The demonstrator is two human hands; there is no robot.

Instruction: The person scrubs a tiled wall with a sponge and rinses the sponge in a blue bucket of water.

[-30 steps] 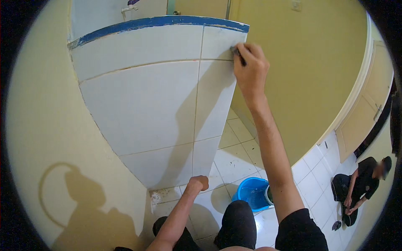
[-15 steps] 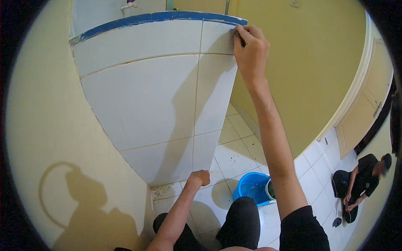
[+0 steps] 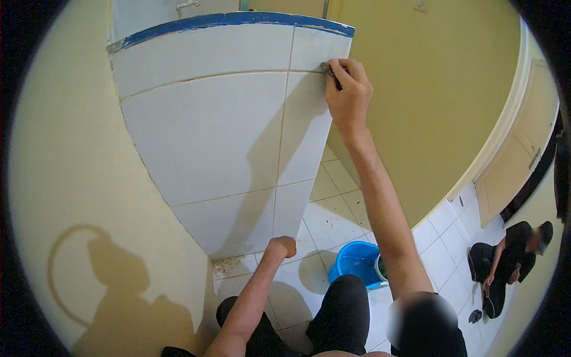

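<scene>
My right hand point(image 3: 350, 89) is raised at the right edge of a white-tiled half wall point(image 3: 226, 131). Its fingers pinch a dark grey, fibrous scouring pad point(image 3: 327, 68), pressed on the tile where a grout line meets the edge. Blue trim point(image 3: 238, 19), chipped in places, runs along the wall's top. Low down, in front of the wall's bottom right corner, my left hand point(image 3: 282, 246) is closed in a fist. Its curled fingers face away, so whatever they hold, if anything, is hidden.
A blue bucket point(image 3: 351, 262) with a smaller container point(image 3: 381, 268) at its side stands on the tiled floor by my knees. Yellow walls point(image 3: 428, 107) flank the half wall. At the right a person point(image 3: 505, 268) in dark clothes sits on the floor near a door point(image 3: 511, 160).
My right hand has slid the scouring pad down along the tile edge, from just below the blue trim to the grout line. My left hand has barely moved.
</scene>
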